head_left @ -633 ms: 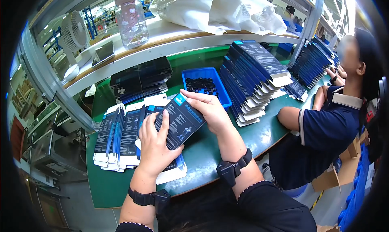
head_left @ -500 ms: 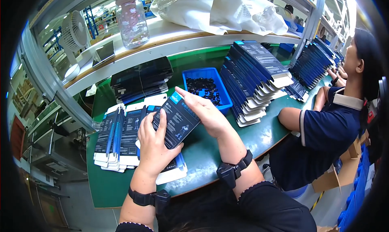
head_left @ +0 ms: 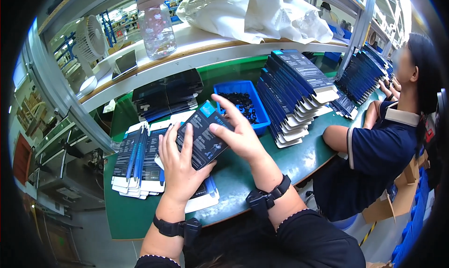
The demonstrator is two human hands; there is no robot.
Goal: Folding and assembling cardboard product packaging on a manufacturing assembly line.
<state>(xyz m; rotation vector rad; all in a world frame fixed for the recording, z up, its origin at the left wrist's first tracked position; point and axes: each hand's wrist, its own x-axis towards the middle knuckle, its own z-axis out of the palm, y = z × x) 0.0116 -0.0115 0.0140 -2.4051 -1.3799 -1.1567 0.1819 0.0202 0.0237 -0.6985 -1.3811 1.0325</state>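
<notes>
A dark blue-and-black cardboard box (head_left: pixel 200 136) with a light-blue corner is held tilted above the table between both hands. My left hand (head_left: pixel 180 162) grips its lower left, the thumb beneath and the fingers along the left side and face. At the box's upper right, my right hand (head_left: pixel 245 141) has its thumb on the printed face and its other fingers around the far edge. Below and left of the box lie overlapping flat cartons (head_left: pixel 152 162) with white flaps, partly hidden by my left hand.
A blue bin (head_left: pixel 264 118) of small black parts stands behind my right hand. Right of it leans a tall stack of cartons (head_left: pixel 292 95); a dark carton pile (head_left: pixel 166 92) sits at the back left. A co-worker (head_left: pixel 388 137) sits at the right. A shelf (head_left: pixel 201 50) spans above.
My right thumb has come over onto the box's printed face, where the fingers were stretched along its edge before. The left hand keeps its grip.
</notes>
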